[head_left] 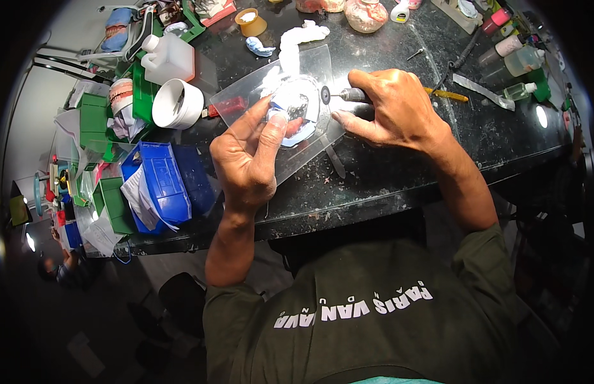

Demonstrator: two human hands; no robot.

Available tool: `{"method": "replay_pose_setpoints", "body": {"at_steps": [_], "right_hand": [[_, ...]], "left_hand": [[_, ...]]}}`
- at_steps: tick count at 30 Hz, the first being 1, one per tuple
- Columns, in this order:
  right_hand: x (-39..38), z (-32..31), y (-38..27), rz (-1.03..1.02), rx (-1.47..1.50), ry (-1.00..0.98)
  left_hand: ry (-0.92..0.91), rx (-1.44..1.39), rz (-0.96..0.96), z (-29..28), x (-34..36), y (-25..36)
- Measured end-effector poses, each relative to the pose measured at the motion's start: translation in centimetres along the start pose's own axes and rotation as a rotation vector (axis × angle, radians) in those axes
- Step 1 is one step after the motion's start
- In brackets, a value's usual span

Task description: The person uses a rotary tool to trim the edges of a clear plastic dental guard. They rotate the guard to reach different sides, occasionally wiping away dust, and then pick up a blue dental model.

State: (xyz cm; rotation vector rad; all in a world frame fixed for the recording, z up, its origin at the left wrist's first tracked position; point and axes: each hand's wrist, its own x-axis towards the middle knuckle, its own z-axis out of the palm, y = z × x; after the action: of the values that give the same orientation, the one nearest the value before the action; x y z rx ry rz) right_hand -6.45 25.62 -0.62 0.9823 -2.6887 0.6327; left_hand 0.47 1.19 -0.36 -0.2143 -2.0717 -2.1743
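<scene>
1. In the head view, our only one, we see the left grip (245,157) closed, thumb on top, on a clear, flat plastic sheet (317,64) and the blue-and-white, arch-shaped moulded piece (301,136) at its middle; both lie over the tabletop, near its front edge.
2. The right grip (399,109) is clamped on a slim, dark-and-silver metal handpiece (354,95), whose small, round, dark disc (325,95) sits just beside the arch's right-hand side. We cannot tell whether disc and plastic touch.
3. We judge the step in hand to be working the plastic with the disc; the next move calls for a firm left hold, fingertips clear of the disc, and a light, controlled pass along the arch's outline.
4. On the scuffed black tabletop (380,176) we find a flat, grey metal strip (336,161) beside the sheet, a thin yellow tool (448,95) beyond the right wrist, and crumpled white material (300,37) by the far edge.
5. To the left stand a round white plastic tub (193,105), a translucent plastic jug (169,59) and a blue plastic bin (159,185); bottles (524,61) line the right.
6. In the dim room at lower left, we make out another person (71,276), small and blurred.
</scene>
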Motion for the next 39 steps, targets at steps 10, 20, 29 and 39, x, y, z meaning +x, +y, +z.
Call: {"method": "replay_pose_setpoints", "body": {"at_steps": [10,20,29,39], "right_hand": [[0.06,0.04,-0.02,0.01,0.012,-0.011],[0.08,0.11,-0.08,0.017,0.012,-0.018],[0.04,0.27,0.06,0.014,0.028,-0.009],[0.14,0.36,-0.03,0.019,0.032,-0.01]], "left_hand": [[0.016,-0.007,0.032,0.17,-0.03,-0.04],[0.022,-0.002,0.017,0.13,-0.02,-0.06],[0.034,0.002,0.011,0.19,-0.04,-0.13],[0.051,-0.003,0.014,0.47,-0.05,-0.04]]}}
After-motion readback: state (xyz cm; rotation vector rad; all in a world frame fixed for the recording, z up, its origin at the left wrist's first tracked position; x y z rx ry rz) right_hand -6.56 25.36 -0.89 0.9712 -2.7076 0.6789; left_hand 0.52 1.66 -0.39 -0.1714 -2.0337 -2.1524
